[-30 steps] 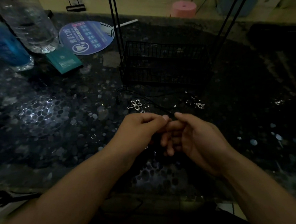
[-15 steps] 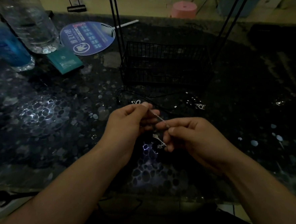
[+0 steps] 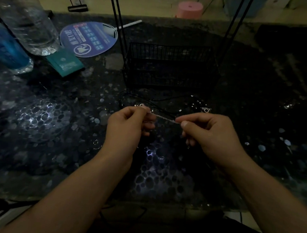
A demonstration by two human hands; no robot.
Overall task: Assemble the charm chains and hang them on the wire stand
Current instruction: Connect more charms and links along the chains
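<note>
Chain (image 3: 164, 118) stretched taut between both hands, above the dark pebbled counter (image 3: 39, 126)! Left hand (image 3: 128, 125) pinches one end, right hand (image 3: 208, 133) pinches the other. Black wire stand (image 3: 168, 66) sits just beyond, loose charms (image 3: 206, 109) scattered on the counter between it and the hands.

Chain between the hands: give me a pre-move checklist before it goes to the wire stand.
1. Left hand grip on the chain: ok, pinched at one end.
2. Right hand grip: ok, pinched at the other end.
3. Chain stretched, free of the table: ok.
4. Charm attached: cannot tell, too dark.
5. Wire stand upright behind the hands: ok.
6. Loose charms and black cord lying under the path: not ok.
</note>
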